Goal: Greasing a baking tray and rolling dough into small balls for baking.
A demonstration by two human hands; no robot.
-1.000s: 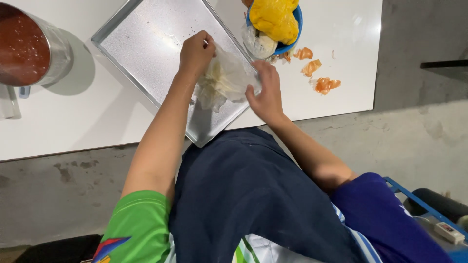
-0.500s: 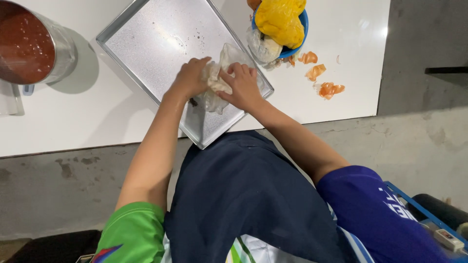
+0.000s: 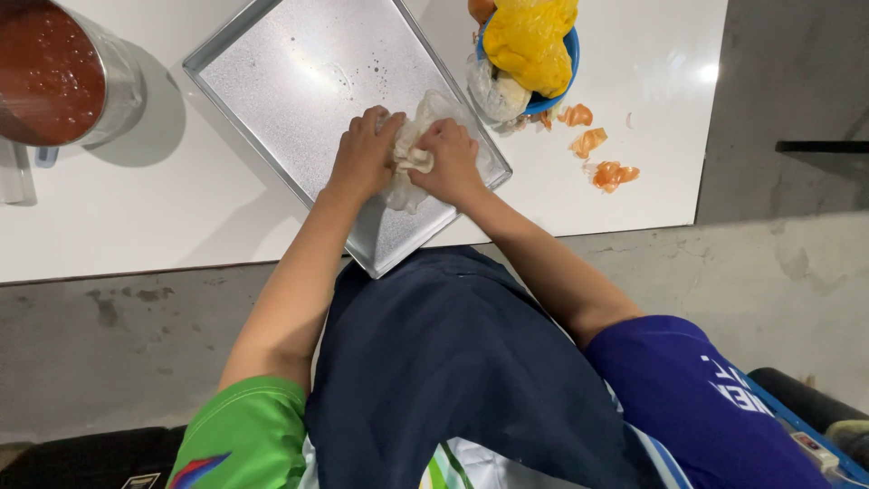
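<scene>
A crumpled clear plastic bag (image 3: 409, 158) with pale contents lies on the near right part of a shallow metal tray (image 3: 299, 72). My left hand (image 3: 362, 154) grips its left side. My right hand (image 3: 448, 158) grips its right side. Both hands are closed on the bag and pressed together over the tray. What is inside the bag is mostly hidden by my fingers.
A blue bowl (image 3: 552, 91) holding a yellow bag (image 3: 529, 41) stands behind the tray on the right. Orange peel scraps (image 3: 602, 167) lie on the white counter (image 3: 163, 217). A metal pot of red sauce (image 3: 54, 77) is at the far left. The counter's front edge overhangs a concrete floor (image 3: 778, 272).
My hands have come together from apart, bunching the plastic bag between them on the tray. The bag has gathered from a spread shape into a small wad.
</scene>
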